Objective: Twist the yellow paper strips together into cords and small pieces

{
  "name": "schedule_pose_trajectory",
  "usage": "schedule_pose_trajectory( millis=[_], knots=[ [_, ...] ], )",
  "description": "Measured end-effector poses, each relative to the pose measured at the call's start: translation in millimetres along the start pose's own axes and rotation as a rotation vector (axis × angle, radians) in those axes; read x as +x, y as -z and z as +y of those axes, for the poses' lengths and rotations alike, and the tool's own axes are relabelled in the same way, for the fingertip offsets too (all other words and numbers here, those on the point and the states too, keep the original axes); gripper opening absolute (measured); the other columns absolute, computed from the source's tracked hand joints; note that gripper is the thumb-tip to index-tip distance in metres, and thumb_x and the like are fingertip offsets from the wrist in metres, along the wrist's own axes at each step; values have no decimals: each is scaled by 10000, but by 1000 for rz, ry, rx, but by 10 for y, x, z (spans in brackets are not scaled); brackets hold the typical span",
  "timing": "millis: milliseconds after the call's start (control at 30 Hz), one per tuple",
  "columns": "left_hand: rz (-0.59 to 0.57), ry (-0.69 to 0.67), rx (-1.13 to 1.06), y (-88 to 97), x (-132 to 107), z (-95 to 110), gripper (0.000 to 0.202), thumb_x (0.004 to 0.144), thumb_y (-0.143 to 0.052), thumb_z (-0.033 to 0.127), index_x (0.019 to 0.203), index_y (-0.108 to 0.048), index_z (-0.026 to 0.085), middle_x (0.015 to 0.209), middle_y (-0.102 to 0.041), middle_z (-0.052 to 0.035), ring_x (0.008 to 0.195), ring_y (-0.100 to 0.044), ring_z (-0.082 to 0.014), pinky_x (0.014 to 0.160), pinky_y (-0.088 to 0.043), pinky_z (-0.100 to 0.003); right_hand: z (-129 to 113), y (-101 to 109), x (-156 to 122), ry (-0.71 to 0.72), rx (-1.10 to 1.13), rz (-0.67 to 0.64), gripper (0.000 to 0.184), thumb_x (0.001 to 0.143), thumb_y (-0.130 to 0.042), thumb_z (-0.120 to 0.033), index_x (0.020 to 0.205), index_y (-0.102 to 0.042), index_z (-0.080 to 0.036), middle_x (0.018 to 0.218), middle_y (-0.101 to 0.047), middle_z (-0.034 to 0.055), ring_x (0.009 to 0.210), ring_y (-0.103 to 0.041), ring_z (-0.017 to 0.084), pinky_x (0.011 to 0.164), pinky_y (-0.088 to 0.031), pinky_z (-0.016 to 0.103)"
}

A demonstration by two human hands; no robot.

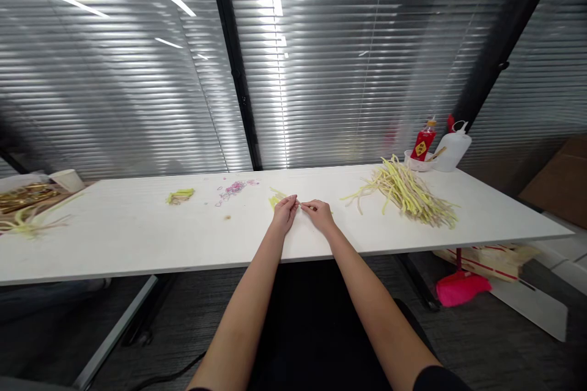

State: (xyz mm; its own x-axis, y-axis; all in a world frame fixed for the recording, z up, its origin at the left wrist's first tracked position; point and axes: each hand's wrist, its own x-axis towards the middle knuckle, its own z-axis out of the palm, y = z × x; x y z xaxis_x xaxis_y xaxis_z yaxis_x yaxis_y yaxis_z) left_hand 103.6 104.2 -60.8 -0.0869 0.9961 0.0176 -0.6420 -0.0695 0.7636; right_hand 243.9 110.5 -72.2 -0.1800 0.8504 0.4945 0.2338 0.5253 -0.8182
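A long white table [137, 244] stands against a wall of closed grey blinds [343, 73], with dark carpet below. At the middle of the table, both hands meet over a thin pale strip [306, 205]: the left hand [285, 212] and the right hand [320, 214] each pinch an end of it between narrowed fingertips, the strip stretched short between them just above the surface. Whether it is one strand or several cannot be told at this size. Just behind the left hand lies a small tuft of yellow-green strips [276, 198], touching or nearly touching the fingers. Further left sit a scatter of small pink and purple rings [233, 189] and another small green bundle [180, 196]. To the right, well apart, lies a large heap of yellow-green strips [408, 192], and beyond it a white squeeze bottle [452, 148], a red bottle [424, 142] and a small bowl [417, 163]. At the far left edge are more strands [27, 223] and a paper cup [68, 179]. Risk, in my judgement: the strip looks slender and held only at the tips, so an uneven pull could snap it or let one end slip free; a sweep of the left wrist could also scatter the tuft behind it.
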Motion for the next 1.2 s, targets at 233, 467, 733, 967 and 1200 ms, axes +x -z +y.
schedule_pose_trajectory(
  millis=[233,467,733,967,1200],
  knots=[
    [21,-26,0,4,1,17,133,702,-709,198,801,-659,125,695,-569,-23,648,-515,-68,670,-451,-171,11,8,-7,70,-61,-24,250,787,-606,-365,970,-699,-222,893,-665,53,781,-588,174,747,-437,297],
    [31,-13,-6,-34,-33,43,133,710,-698,184,811,-657,109,685,-571,-22,660,-521,-64,675,-439,-156,21,10,-8,83,-136,6,254,815,-591,-333,1018,-688,-216,908,-662,62,804,-596,180,754,-441,293],
    [12,-12,-1,-65,-50,55,116,721,-680,169,807,-655,95,689,-583,-33,669,-533,-73,717,-437,-181,11,-13,-19,97,-255,21,228,862,-530,-340,983,-697,-242,893,-660,45,805,-599,171,742,-442,277],
    [-52,-15,10,-65,-72,51,192,662,-728,156,832,-663,95,694,-587,-16,676,-541,-64,720,-438,-182,29,2,11,87,-116,14,190,836,-545,-309,850,-712,-218,831,-656,38,777,-595,162,740,-436,275],
    [-93,13,-25,-77,-96,77,231,633,-743,131,847,-666,93,727,-598,-19,687,-553,-59,715,-441,-166,11,12,21,-45,113,-12,202,754,-599,-359,777,-701,-187,825,-668,45,781,-591,174,746,-435,289]
  ],
)
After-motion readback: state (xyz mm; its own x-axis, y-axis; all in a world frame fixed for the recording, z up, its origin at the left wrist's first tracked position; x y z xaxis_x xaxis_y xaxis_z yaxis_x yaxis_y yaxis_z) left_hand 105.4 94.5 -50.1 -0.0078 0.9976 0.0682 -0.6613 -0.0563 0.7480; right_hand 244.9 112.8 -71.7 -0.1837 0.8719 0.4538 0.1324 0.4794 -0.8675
